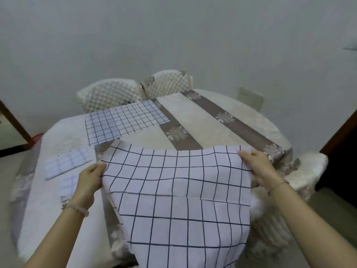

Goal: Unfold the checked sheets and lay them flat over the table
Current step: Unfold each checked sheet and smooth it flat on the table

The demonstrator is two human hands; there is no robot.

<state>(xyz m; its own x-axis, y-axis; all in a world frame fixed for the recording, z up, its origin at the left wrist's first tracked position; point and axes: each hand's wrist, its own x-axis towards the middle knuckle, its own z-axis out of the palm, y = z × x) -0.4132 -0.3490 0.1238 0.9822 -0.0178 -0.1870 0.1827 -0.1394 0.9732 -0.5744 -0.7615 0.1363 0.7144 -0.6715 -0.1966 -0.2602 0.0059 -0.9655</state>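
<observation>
A white checked sheet with dark grid lines (173, 200) hangs spread between my hands above the near side of the table (193, 117). My left hand (89, 180) grips its left edge and my right hand (258, 167) grips its right edge. Its lower part drapes down toward me. Another checked sheet (123, 120) lies flat on the far left of the table. Two folded checked sheets rest on the left side, one (69, 164) farther out and one (67, 184) partly hidden behind my left wrist.
The round table wears a cream cloth with grey floral bands (241, 128). Two quilted chairs (110, 95) stand behind it, and a covered chair (307, 171) is at the right. A dark wooden frame (13, 122) stands at the left.
</observation>
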